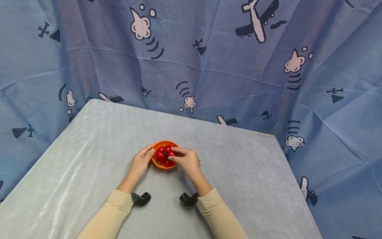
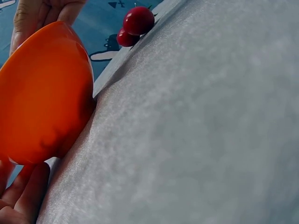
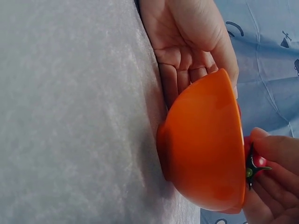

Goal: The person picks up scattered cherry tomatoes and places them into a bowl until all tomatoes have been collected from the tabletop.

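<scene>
An orange bowl with several red tomatoes in it stands on the table. My left hand grips the bowl from its left side, thumb at the rim and fingers along the outer wall. My right hand is at the bowl's right rim, where its thumb and fingers pinch a tomato with a green leafy top. In the left wrist view, two more red tomatoes lie on the table beyond the bowl. From the head, my right hand mostly hides them.
A pale grey cloth covers the table. Behind it hangs a blue curtain printed with planes and clouds. Black wrist devices stick out inward from both cuffs.
</scene>
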Action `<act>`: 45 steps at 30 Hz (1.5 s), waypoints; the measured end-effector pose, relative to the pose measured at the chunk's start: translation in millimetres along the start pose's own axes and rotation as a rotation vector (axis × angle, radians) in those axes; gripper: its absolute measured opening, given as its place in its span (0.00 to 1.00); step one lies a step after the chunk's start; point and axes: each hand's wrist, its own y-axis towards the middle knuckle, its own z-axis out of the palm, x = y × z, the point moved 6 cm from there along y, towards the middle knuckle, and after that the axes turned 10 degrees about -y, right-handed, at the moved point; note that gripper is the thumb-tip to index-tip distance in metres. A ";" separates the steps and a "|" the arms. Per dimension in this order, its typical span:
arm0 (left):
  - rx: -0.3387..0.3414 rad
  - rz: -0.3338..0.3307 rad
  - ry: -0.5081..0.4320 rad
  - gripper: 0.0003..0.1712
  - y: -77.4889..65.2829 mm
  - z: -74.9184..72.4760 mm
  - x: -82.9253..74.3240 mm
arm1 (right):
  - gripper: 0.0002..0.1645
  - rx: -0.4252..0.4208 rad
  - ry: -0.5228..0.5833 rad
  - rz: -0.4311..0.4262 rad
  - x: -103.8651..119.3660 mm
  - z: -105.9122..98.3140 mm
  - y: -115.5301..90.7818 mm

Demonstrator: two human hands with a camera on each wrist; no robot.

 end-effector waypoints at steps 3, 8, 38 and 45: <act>0.004 -0.003 -0.002 0.24 0.1 0.0 0.1 | 0.20 0.000 -0.006 -0.015 0.8 0.4 0.0; 0.008 -0.005 0.011 0.24 0.1 -0.3 0.7 | 0.20 0.000 -0.013 -0.047 2.6 0.8 -0.8; -0.002 -0.003 0.014 0.24 0.0 -0.1 0.7 | 0.18 -0.094 0.067 0.089 -17.2 -38.1 0.5; 0.001 -0.008 -0.004 0.24 -0.8 0.5 0.1 | 0.19 -0.127 0.063 0.102 -27.2 -49.2 1.5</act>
